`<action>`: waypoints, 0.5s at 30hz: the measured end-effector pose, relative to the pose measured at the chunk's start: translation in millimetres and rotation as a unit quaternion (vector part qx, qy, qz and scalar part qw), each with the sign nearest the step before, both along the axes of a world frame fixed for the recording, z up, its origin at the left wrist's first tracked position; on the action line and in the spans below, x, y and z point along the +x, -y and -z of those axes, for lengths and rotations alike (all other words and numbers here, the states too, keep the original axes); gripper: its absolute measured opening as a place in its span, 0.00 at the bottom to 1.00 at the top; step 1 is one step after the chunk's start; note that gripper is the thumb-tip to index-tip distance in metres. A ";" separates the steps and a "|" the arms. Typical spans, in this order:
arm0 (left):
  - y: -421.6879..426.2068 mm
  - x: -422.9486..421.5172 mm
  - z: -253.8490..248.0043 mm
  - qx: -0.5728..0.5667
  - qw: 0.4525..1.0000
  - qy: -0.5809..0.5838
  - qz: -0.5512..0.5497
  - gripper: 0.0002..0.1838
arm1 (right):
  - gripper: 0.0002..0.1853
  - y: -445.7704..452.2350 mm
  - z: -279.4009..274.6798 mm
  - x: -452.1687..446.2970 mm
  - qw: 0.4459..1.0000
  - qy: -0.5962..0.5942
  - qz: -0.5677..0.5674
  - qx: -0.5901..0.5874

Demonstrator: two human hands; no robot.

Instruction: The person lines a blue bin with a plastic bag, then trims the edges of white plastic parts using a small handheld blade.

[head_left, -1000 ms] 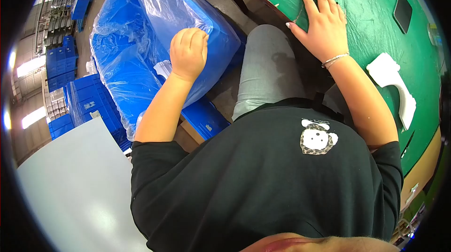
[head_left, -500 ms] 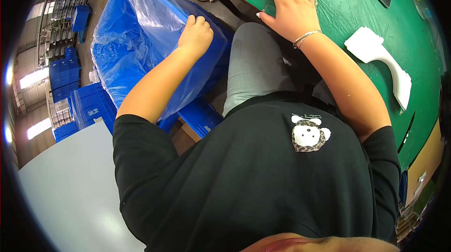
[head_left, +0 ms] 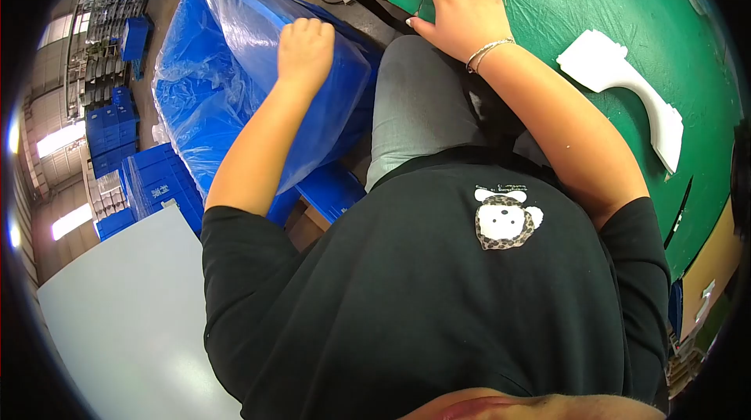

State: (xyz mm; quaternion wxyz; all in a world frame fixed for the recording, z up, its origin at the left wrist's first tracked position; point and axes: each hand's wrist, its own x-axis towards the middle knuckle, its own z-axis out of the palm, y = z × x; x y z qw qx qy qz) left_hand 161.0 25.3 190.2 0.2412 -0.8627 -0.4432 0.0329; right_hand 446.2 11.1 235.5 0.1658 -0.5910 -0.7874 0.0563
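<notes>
My step in hand, as I judge it, is working at the edge of the clear plastic bag that lines the blue bin between ten and eleven o'clock of me. My left hand is at eleven, its fingers curled into a fist over the bag's lip; I cannot tell whether film is pinched inside. My right hand lies palm down at one o'clock, fingers spread on the green surface. A next move on the bag probably calls for a sure hold on the thin film and a gentle pull, so it neither slips nor tears. At two o'clock a curved white plastic piece lies on the surface, apart from my right hand. Compared with half a second ago, my left hand sits a little farther toward ten o'clock along the bag, while my right hand stays spread in place.
</notes>
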 end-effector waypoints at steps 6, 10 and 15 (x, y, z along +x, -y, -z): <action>15.1 -11.4 -42.8 0.016 0.993 0.030 -0.113 0.12 | 0.41 -1.0 1.0 1.9 1.000 -0.012 -0.004 -0.008; 42.6 -18.9 -46.1 -0.055 0.976 -0.001 -0.212 0.24 | 0.41 -4.0 7.0 1.4 1.000 -0.003 -0.003 -0.008; 52.8 -52.4 -22.5 -0.048 0.991 0.066 -0.108 0.15 | 0.41 -4.1 6.8 1.3 1.000 -0.012 -0.003 -0.005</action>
